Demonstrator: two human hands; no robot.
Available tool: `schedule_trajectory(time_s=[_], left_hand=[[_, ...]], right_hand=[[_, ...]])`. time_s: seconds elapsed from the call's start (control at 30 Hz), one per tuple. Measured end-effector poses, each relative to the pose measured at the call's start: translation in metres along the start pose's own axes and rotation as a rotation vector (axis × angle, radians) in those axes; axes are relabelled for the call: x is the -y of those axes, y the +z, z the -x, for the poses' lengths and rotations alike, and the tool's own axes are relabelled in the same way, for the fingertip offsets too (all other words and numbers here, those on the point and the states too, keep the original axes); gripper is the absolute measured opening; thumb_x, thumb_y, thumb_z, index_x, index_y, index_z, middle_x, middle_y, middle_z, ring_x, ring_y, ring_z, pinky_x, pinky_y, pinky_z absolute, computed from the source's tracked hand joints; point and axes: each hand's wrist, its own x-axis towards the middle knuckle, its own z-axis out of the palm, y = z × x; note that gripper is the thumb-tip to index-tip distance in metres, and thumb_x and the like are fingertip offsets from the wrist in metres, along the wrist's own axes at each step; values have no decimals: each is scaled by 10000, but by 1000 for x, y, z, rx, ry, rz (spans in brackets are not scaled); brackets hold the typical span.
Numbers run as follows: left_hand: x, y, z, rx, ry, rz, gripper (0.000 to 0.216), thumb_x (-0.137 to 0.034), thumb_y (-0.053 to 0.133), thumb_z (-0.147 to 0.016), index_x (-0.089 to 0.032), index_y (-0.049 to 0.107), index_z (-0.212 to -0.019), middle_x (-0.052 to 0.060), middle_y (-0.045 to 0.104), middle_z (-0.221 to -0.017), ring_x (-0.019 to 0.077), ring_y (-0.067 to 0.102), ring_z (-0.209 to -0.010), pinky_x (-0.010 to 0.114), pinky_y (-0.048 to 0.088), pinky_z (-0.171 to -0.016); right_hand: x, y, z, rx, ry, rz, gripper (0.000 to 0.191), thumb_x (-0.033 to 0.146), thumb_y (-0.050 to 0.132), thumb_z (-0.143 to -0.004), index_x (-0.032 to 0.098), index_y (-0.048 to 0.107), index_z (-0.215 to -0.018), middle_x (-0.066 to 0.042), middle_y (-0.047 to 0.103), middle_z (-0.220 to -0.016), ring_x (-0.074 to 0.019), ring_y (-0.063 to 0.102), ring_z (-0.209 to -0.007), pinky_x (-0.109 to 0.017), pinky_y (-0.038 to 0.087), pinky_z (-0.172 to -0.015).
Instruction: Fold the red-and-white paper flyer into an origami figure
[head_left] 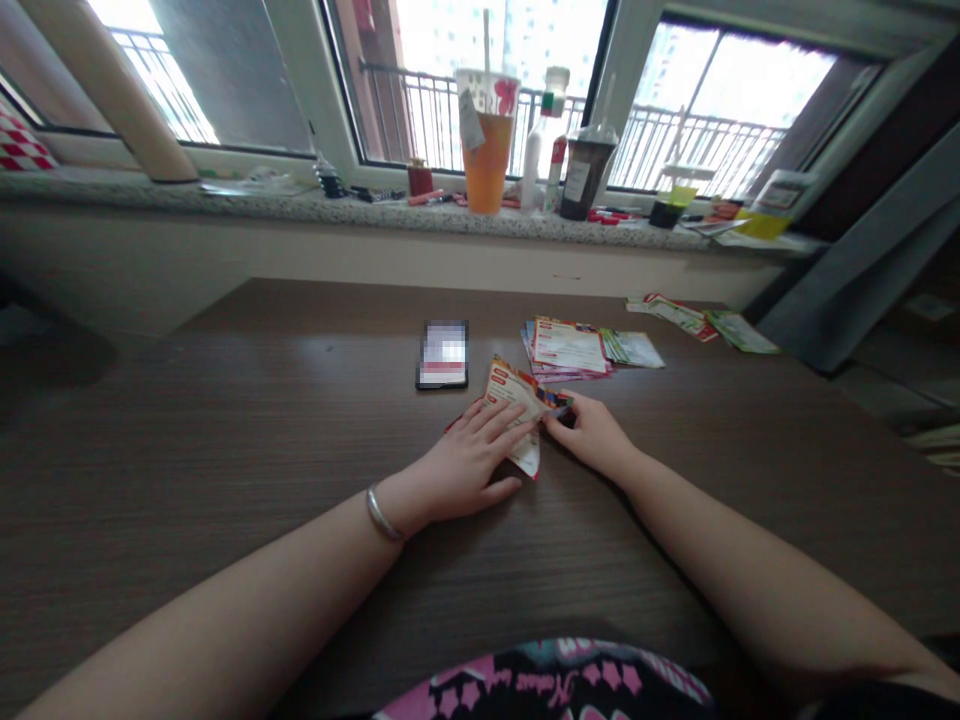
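Note:
A printed paper leaflet point(514, 392), partly folded, lies on the dark wooden table point(225, 450) in front of me. My left hand point(469, 465) lies flat on it with fingers stretched out, pressing it down. My right hand point(589, 432) pinches the leaflet's right edge with its fingertips closed. A silver bangle point(381, 515) sits on my left wrist.
A phone point(442, 354) lies just behind the leaflet. A stack of leaflets point(568, 348) sits to its right, with more papers point(679, 315) farther right. The stone windowsill point(300, 205) holds an orange drink cup point(487, 140), a dark drink cup point(585, 170), bottles and clutter.

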Motion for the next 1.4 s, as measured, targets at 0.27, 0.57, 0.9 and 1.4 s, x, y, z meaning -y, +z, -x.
schedule_trajectory(time_s=[0.27, 0.57, 0.9, 1.4], left_hand=[[2, 1, 1, -88, 10, 31, 791, -300, 622, -800, -168, 235, -1478, 156, 234, -1545, 285, 177, -1448, 461, 236, -1175], [2, -4, -3, -192, 86, -1, 849, -259, 650, -765, -157, 205, -1482, 177, 247, -1536, 301, 193, -1444, 510, 208, -1178], [2, -6, -4, -273, 50, -8, 886, -251, 679, -747, -168, 190, -1481, 161, 374, -1459, 327, 226, -1426, 543, 217, -1170], [-4, -12, -5, -463, -113, 12, 739, -290, 677, -813, -235, 285, -1438, 68, 618, -1147, 232, 572, -1107, 567, 116, -1177]], right_hand=[[-1, 2, 0, 91, -68, -164, 248, 241, 583, -800, 178, 655, -1029, -60, 719, -1026, -215, 653, -921, -353, 497, -864], [9, -1, 3, 233, -180, -200, 185, 191, 557, -810, 170, 619, -983, -45, 696, -980, -179, 629, -891, -311, 487, -841], [21, -5, 11, 87, -354, 234, 200, 238, 570, -846, 193, 615, -1035, -95, 653, -1038, -221, 610, -991, -358, 498, -869], [21, -3, 13, -42, -182, -11, 63, 232, 585, -841, 214, 640, -816, -10, 692, -801, -142, 623, -716, -253, 486, -678]])
